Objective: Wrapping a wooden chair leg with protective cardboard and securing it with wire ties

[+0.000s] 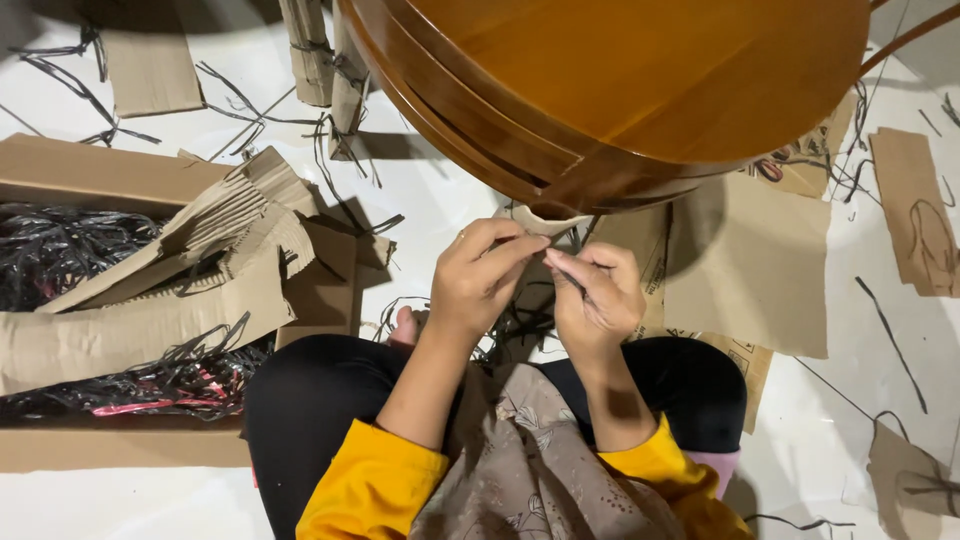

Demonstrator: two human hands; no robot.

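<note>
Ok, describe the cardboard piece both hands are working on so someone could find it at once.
Start at the big round glossy wooden table at the top. Just under its lower rim, above the left hand and right hand, sits a small curved cardboard piece. Unlike the flat cardboard sheets nearby, it bends against the rim.

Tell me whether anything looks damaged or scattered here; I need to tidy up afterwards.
Yes. The cardboard box at left is torn open, its corrugated flaps ripped. Black strips and cardboard scraps litter the white floor around the hands.
</note>
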